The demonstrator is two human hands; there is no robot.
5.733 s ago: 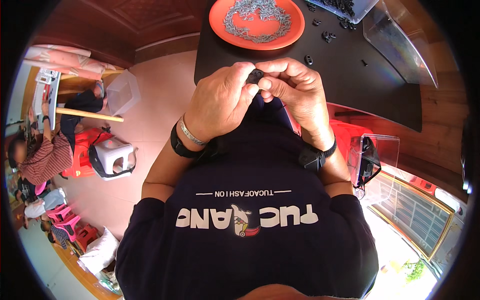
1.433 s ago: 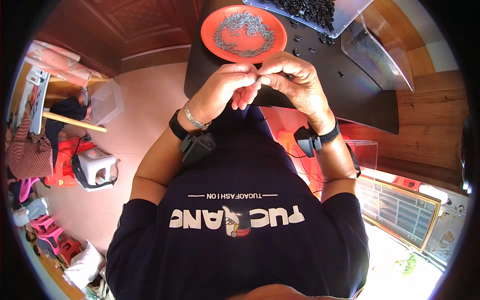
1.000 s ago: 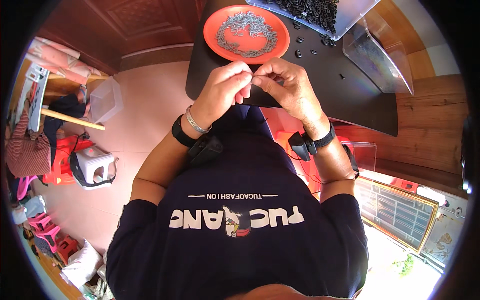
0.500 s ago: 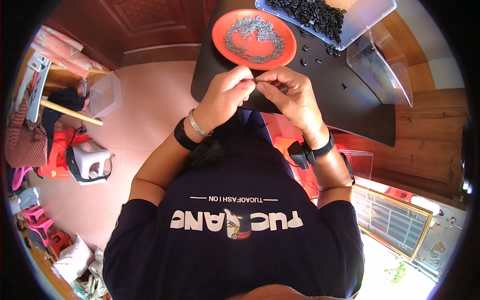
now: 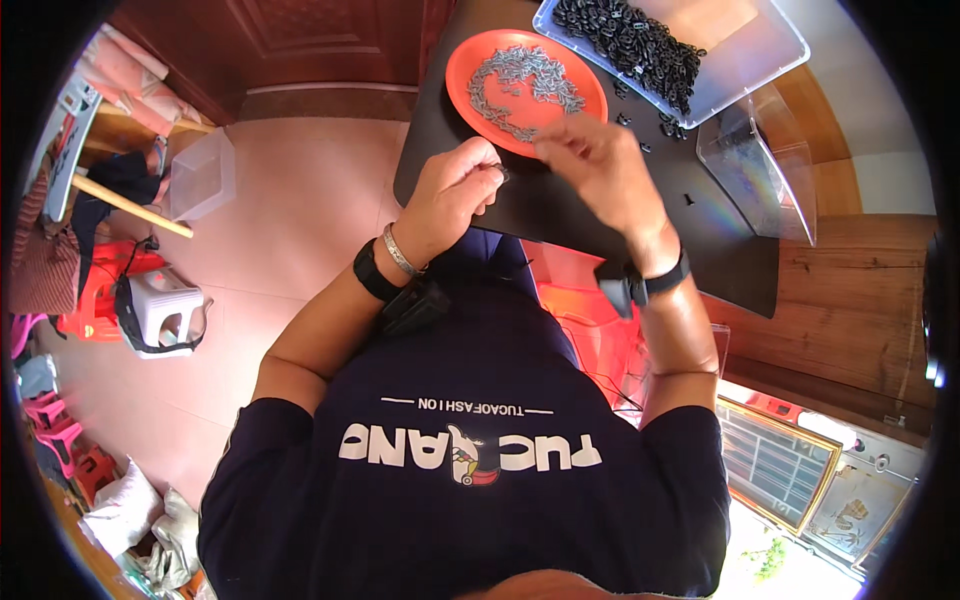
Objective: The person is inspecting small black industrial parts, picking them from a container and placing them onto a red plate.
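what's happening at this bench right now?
A person works over a black table. The left hand pinches a small dark part at its fingertips. The right hand is blurred, reaching at the edge of an orange plate of small grey metal pieces. A clear bin of black parts sits beyond.

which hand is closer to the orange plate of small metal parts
Right. The right hand reaches over the near rim of the orange plate, fingertips at its edge. The left hand sits below it over the black table, clear of the plate.
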